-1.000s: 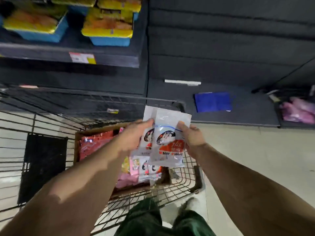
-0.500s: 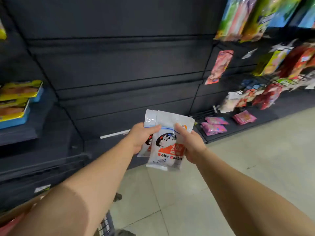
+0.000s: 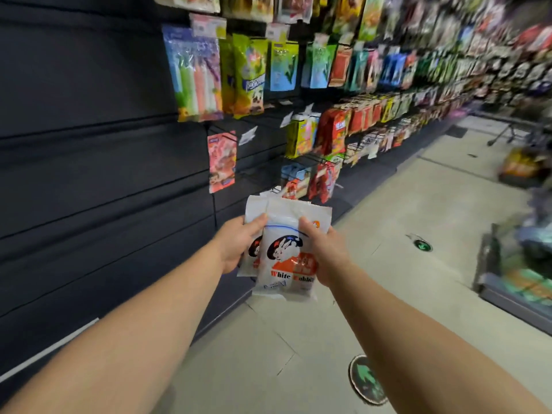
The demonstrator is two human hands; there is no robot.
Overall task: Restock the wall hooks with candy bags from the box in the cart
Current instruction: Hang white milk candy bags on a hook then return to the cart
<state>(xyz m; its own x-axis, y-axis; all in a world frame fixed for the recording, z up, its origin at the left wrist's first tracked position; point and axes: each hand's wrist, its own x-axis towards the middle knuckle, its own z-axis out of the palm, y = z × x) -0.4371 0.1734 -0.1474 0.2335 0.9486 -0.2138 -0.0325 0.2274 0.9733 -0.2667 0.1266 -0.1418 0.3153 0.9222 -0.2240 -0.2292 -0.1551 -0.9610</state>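
Candy bags (image 3: pixel 288 258), white, printed with a rabbit emblem, an orange panel and the words "White Rabbit": at least two, overlapped, held upright in mid-air in front of the chest, above the pale tiled floor (image 3: pixel 397 222). Front bag gripped along its right edge by the right hand (image 3: pixel 324 252), thumb laid across the upper face, fingers curled behind. Rear bag, offset to the left and partly covered by the front one, pinched by the left hand (image 3: pixel 239 246), thumb over its top corner, fingers closed underneath. Both forearms bare, extended forward. Dark slatted wall panel (image 3: pixel 89 174) to the left, bare along its near stretch. Pink hanging packet (image 3: pixel 222 161) alone on the panel just above the held bags. Green and yellow snack packets (image 3: pixel 248 76) and pastel stick packets (image 3: pixel 195 73) hanging higher up. Further hook rows of coloured packets (image 3: pixel 373 115) receding right, blurred. Green round floor sticker (image 3: pixel 369 379) near the right forearm; a second (image 3: pixel 422 245) farther along the aisle.
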